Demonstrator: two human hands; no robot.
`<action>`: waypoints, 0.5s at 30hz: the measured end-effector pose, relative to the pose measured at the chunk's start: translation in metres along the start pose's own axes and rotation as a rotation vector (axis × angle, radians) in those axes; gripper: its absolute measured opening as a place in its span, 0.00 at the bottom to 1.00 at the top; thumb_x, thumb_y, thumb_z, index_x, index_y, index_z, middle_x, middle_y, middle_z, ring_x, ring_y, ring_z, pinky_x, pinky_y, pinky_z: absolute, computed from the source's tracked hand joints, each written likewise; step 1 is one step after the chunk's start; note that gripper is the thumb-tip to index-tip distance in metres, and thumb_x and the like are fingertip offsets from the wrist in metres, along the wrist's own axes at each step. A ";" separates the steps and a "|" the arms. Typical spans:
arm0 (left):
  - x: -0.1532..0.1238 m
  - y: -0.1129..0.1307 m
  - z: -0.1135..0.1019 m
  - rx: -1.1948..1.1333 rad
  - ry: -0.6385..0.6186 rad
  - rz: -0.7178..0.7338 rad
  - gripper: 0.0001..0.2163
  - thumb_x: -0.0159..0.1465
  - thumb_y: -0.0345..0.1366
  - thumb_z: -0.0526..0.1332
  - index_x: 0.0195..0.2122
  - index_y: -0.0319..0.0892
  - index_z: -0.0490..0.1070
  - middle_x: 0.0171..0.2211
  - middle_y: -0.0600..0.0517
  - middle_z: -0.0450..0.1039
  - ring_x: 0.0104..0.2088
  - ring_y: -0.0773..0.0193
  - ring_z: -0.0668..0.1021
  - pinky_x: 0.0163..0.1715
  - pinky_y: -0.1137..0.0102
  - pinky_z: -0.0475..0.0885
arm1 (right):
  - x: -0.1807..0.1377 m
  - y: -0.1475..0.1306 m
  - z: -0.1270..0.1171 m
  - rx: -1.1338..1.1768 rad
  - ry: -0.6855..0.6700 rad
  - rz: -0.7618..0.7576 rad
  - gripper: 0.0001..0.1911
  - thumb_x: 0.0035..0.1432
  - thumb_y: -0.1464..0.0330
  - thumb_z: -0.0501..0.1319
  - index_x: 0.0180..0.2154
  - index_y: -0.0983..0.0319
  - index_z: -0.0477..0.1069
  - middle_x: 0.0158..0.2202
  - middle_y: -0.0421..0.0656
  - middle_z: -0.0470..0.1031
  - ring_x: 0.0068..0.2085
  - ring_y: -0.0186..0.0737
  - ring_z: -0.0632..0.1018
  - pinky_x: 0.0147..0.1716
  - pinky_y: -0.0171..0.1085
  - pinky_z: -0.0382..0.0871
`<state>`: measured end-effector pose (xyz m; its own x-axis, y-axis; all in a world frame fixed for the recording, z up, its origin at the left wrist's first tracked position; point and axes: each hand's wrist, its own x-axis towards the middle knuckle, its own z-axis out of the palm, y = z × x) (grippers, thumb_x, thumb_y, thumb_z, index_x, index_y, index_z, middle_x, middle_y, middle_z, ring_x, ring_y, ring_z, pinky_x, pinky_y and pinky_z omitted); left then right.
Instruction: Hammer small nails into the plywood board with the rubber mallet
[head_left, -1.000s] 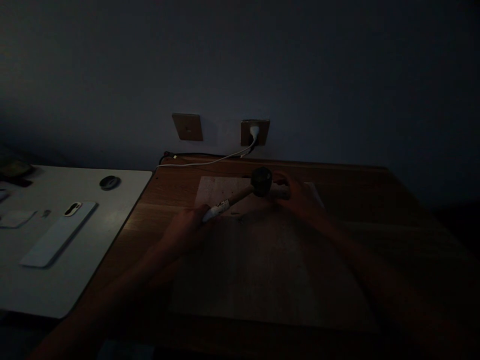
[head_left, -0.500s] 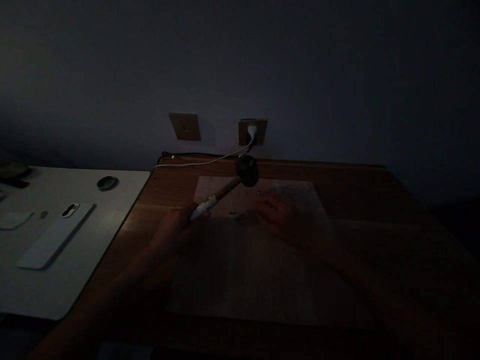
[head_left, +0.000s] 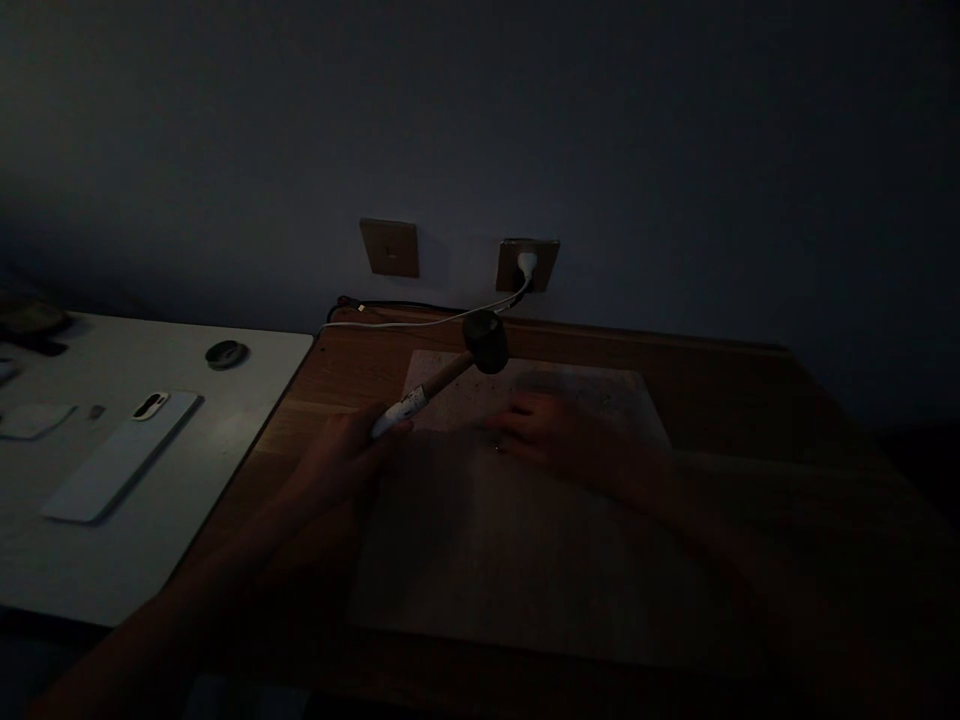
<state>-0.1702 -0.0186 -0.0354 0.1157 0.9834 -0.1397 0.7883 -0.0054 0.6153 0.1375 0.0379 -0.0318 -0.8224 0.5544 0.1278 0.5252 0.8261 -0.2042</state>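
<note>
In the dim head view, my left hand (head_left: pixel 349 445) is wrapped round the white grip of a rubber mallet (head_left: pixel 487 342). Its dark head is raised above the far part of a pale board (head_left: pixel 480 580), pointing up and right. Over the board, my right hand (head_left: pixel 544 425) has its fingers bent and drawn together, tips toward the left. Whether they pinch anything is too dark to make out. A tiny shiny piece (head_left: pixel 497 449) shows just below these fingers. Several small dark marks dot the board beneath the mallet head.
Wooden table (head_left: pixel 300 430) under the board. On a white table (head_left: pixel 187 480) at left lie a white phone-shaped object (head_left: pixel 124 460) and a round dark object (head_left: pixel 225 354). Behind, a white plug (head_left: pixel 527 263) sits in a wall socket, its cable (head_left: pixel 420 324) running along the table's back edge.
My right hand has moved left across the board, covering the spot where small pieces showed. The mallet has shifted slightly left, still in my left hand. The whole view has turned a little.
</note>
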 end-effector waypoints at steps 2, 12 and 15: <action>0.000 -0.002 -0.001 0.001 -0.005 -0.001 0.23 0.65 0.59 0.52 0.33 0.44 0.70 0.24 0.52 0.72 0.25 0.59 0.75 0.25 0.69 0.59 | 0.002 0.018 -0.004 0.163 0.140 0.113 0.12 0.63 0.74 0.62 0.46 0.58 0.81 0.43 0.46 0.83 0.40 0.43 0.83 0.42 0.42 0.78; -0.001 -0.001 -0.002 -0.033 -0.015 0.006 0.22 0.66 0.58 0.52 0.33 0.44 0.70 0.25 0.50 0.74 0.26 0.57 0.76 0.26 0.68 0.60 | 0.018 0.056 0.016 0.281 0.245 0.429 0.14 0.54 0.76 0.63 0.40 0.59 0.84 0.41 0.45 0.87 0.42 0.48 0.86 0.47 0.45 0.79; -0.001 -0.004 -0.002 -0.024 -0.017 -0.005 0.22 0.66 0.58 0.52 0.33 0.44 0.70 0.25 0.50 0.74 0.27 0.57 0.77 0.26 0.68 0.59 | 0.016 0.055 0.020 0.258 0.241 0.428 0.13 0.56 0.75 0.64 0.41 0.58 0.83 0.43 0.45 0.87 0.44 0.48 0.86 0.49 0.45 0.78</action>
<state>-0.1743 -0.0191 -0.0364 0.1217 0.9803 -0.1557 0.7742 0.0044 0.6329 0.1489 0.0899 -0.0605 -0.4577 0.8678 0.1938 0.7059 0.4871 -0.5142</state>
